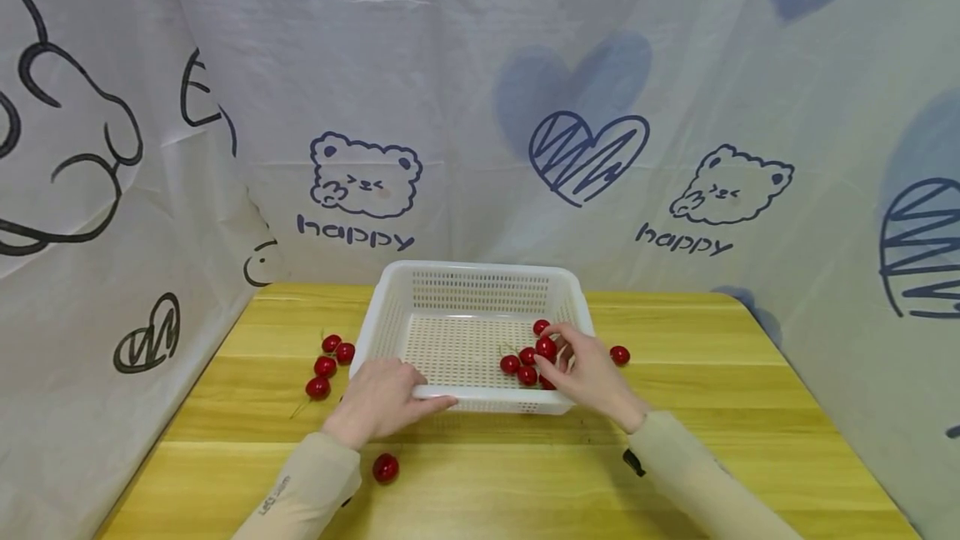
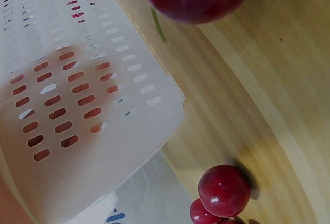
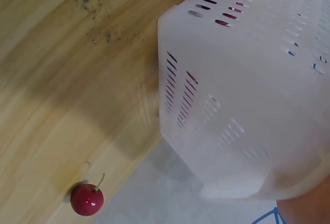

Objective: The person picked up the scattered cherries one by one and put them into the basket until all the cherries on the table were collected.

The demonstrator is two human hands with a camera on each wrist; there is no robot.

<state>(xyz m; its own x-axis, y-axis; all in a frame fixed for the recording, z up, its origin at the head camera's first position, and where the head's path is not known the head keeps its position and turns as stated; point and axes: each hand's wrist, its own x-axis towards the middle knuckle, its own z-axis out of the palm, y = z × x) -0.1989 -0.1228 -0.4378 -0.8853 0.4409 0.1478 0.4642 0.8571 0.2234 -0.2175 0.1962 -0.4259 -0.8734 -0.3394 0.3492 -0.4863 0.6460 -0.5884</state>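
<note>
A white perforated plastic basket (image 1: 480,392) stands on the table. My left hand (image 1: 384,397) grips its front-left rim, thumb along the outer front edge; in the left wrist view the fingers show through the holes of the wall. Over the basket's right part, my right hand (image 1: 588,373) pinches a red cherry (image 1: 546,347) between thumb and fingers. Below it several cherries (image 1: 527,376) lie together on the basket floor, some partly hidden by that hand. The right wrist view shows mostly the outer wall of the basket (image 3: 227,79).
Left of the basket several cherries with stems (image 1: 325,367) lie on the wooden table (image 1: 225,440). One cherry (image 1: 386,468) sits in front, near the left sleeve, and another (image 1: 619,355) lies to the right. A printed cloth (image 1: 465,107) hangs behind.
</note>
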